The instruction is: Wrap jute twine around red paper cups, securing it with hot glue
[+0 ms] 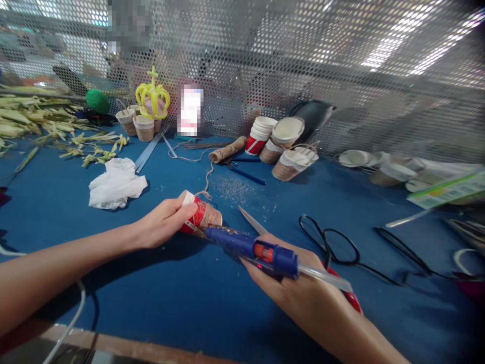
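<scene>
My left hand grips a red and white paper cup lying on its side, its right part wound with brown twine. From the cup a loose strand runs back to a roll of twine. In my right hand is a blue glue gun, its nozzle touching or very near the wound part of the cup. A clear glue stick juts from the gun's rear. Partly hidden under my right hand lie red-handled scissors, blades pointing up and left.
A crumpled white cloth and clear glue sticks lie to the left. Several twine-wrapped cups stand at the back, near a yellow crown and a lit phone. A black cord loops at right; a perforated metal screen rises behind.
</scene>
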The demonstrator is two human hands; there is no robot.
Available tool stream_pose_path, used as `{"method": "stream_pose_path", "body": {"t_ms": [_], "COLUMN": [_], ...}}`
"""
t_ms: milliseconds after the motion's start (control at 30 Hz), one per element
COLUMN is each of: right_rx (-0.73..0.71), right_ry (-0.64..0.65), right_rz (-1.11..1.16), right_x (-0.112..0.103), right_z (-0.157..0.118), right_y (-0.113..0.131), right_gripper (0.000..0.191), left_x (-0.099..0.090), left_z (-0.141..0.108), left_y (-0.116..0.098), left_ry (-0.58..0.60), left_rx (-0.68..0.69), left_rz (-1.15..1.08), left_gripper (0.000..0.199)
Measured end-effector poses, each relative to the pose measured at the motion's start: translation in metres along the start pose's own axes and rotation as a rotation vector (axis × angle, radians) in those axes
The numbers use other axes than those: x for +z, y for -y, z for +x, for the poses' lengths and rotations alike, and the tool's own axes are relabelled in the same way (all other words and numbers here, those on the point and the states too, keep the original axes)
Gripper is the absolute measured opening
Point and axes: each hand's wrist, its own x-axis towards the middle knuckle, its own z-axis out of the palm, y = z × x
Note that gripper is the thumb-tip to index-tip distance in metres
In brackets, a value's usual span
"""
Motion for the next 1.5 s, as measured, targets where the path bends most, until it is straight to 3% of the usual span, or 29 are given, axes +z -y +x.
{"method": "stream_pose_path", "body": {"t_ms": [233,500,767,1100,1500], "right_rx": [-0.037,-0.016,-0.006,-0.08,0.04], "right_ry": [-0.011,0.06,0.017,-0.049,0.056], "right_rz": [0.018,-0.008,0.014,-0.005,0.061], "right_x": [0.001,0.009,-0.001,-0.002,0.009], "right_z": [-0.001,-0.006,0.0,0.002,-0.007], "right_y": [0.001,-0.006,-0.001,-0.001,-0.008], "right_gripper": [0.019,0.017,0.02,0.019,0.015], "left_x": [0.0,0.0,0.0,0.001,0.0], "left_z": [-0.001,0.0,0.0,0.001,0.002], "left_y": [-0.003,-0.002,-0.002,-0.002,0.001], "left_ry": [-0.072,-0.108,-0.026,-0.028,-0.059], "left_rx": [-0.071,-0.09,-0.041,-0.059,-0.056], "left_rz": [0.078,0.114,0.026,-0.069,-0.016], "left_gripper": [0.038,0.038,0.04,0.035,0.038]}}
